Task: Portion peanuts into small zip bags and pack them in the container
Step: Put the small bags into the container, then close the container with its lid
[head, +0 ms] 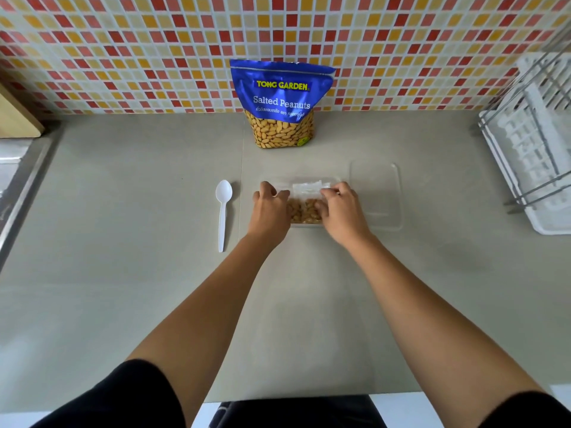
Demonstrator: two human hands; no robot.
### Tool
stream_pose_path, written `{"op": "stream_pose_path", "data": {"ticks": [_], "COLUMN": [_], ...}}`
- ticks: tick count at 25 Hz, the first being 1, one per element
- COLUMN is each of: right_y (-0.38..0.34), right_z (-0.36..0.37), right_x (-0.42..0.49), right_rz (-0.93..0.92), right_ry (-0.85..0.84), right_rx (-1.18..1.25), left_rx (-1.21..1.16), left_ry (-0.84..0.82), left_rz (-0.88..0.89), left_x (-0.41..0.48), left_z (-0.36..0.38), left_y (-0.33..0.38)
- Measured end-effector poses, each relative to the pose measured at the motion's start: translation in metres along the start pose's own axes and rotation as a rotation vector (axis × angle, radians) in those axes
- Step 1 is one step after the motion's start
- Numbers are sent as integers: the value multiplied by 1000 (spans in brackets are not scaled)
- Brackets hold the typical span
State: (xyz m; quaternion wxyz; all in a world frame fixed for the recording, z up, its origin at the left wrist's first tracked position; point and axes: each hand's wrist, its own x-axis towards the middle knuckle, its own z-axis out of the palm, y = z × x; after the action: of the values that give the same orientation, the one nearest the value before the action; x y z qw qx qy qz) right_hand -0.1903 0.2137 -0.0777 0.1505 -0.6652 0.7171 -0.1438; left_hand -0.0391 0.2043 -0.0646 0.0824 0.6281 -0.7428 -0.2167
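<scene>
Left fingers [268, 188]: curled down close together over the far-left corner of the container [304, 224], gripping it; my thumb is not visible.
Right fingers [335, 189]: curled, tips on the clear top strip of the zip bag [306, 189], thumb against its filled part, so I have the bag in a pinch.
Task item, location: the zip bag lies inside the container, at the centre of the frame, between my two hands; peanuts [304, 211] show through the film.
Handling, judged: the bag is light, soft and slick, and its load will shift when tilted. Best taken by the flat sealed strip, not by the bulging belly (squeezing there could pop the seal).
Container, judged: thin clear plastic, light, likely to skate on the counter [123, 211] unless steadied.
Left hand [270, 208]: palm down, knuckles raised, wrist straight.
Right hand [341, 211]: palm down, angled inward towards the left.
Forearms: both extended forward, converging on the container, clear of the counter.
Surroundings: lid [378, 196] just right of the container; white spoon [223, 211] left of it, apart; peanut pouch [281, 100] upright at upper centre; dish rack [531, 149] at right edge.
</scene>
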Motion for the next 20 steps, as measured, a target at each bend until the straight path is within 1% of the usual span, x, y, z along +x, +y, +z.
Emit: {"op": "stream_pose_path", "data": {"ticks": [1,3,4,5,7,8,9,12,14,16,20], "right_y": [2,12,21,32,53,61,67,76,79,82,99], "right_z": [-3,-8,-10,-12,-14,-15,-17,-19,-24,-29,-37], "right_x": [-3,-8,-10,-12,-17,-21,-24,-32,-34,-36,-40], "right_rz": [33,157,243,353,607,700,751,743,762,773,750], "right_ry": [100,316,371,372,261,196,142,84,81,121,374], "right_rx": [90,210,227,219,171,153,136,84,143,295,784], "left_rx": [-24,-84,-115,-135,-140,-134,-127,-112,-99,-104,-100], "left_ry": [54,136,152,151,126,112,96,33,9,-9,-41], "left_rz": [-4,-4,11,31,68,80,88,130,177,216,236], "left_x": [-1,-1,0,2,4,6,8,16,20,25,39], "left_z": [-1,-6,-9,-11,-13,-13,-11,-6,-4,-3,-7], "left_y": [0,3,6,9,18,23,29,52,68,81,98]}}
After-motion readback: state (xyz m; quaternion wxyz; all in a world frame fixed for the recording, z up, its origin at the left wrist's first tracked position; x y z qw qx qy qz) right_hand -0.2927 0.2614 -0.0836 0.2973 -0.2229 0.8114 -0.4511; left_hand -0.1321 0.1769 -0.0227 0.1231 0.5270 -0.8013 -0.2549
